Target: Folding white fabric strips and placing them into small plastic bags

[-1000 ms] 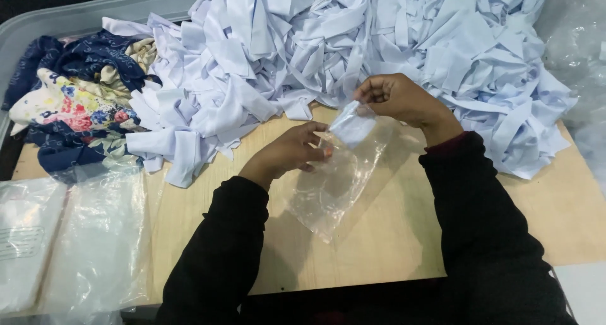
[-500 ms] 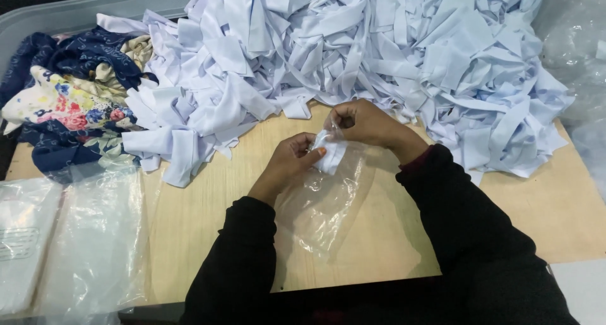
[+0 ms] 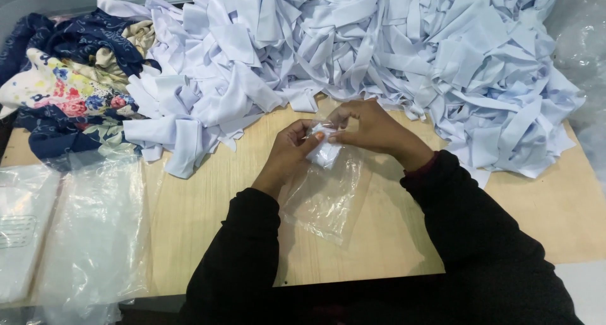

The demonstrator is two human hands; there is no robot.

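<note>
I see my left hand (image 3: 291, 149) and right hand (image 3: 369, 126) meeting above the middle of the tabletop (image 3: 208, 205), a plastic bag (image 3: 325, 195) hanging between them. Behind them lies a heap of cloth strips (image 3: 353, 53). Left of that heap sits a bundle of patterned fabric (image 3: 66, 88). A stack of plastic bags (image 3: 95, 236) lies at the near left edge.

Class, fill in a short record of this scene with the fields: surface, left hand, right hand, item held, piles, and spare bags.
surface: wooden table
left hand: left hand pinches the bag's mouth
right hand: right hand grips the same mouth from the other side
item held: clear plastic bag, a small folded white cloth piece at its top
piles: heap of pale blue-white fabric pieces; floral dark blue fabric far left
spare bags: clear bags lying flat at left
</note>
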